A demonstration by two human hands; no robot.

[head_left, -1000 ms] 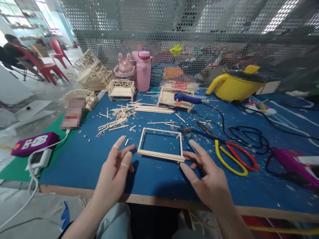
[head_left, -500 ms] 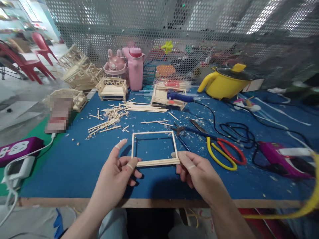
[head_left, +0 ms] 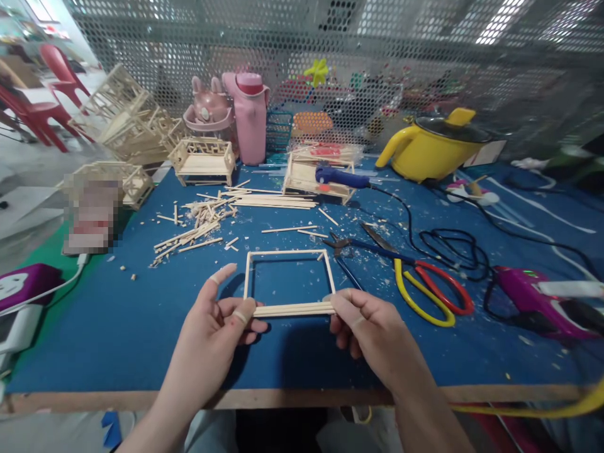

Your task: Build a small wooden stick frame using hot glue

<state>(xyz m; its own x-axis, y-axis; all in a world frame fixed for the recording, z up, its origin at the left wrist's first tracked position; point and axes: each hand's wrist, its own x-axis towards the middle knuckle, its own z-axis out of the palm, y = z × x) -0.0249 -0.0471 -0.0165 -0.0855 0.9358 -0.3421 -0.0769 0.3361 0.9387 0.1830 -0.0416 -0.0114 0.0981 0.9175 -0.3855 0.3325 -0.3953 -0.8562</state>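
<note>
A rectangular wooden stick frame point(head_left: 287, 310) is held level between my two hands, just over the blue tabletop. My left hand point(head_left: 219, 318) pinches its near left corner between thumb and fingers, the index finger raised. At the near right corner, my right hand point(head_left: 365, 324) closes thumb and fingers on the sticks. The near side is made of several sticks laid together; the far side is a thin single bar. Beyond the frame lie loose wooden sticks point(head_left: 274, 201) and a heap of short stick pieces point(head_left: 202, 220).
Pliers point(head_left: 349, 244) and scissors point(head_left: 425, 286) with red and yellow handles lie right of the frame. A blue glue gun point(head_left: 342, 178) rests on a small wooden model. Behind stand a yellow pot point(head_left: 427, 151), a pink bottle point(head_left: 251, 123) and a miniature wooden bed point(head_left: 202, 160).
My right thumb has slid slightly inward along the near bar. Both hands still hold the frame, and the view has shifted a little.
</note>
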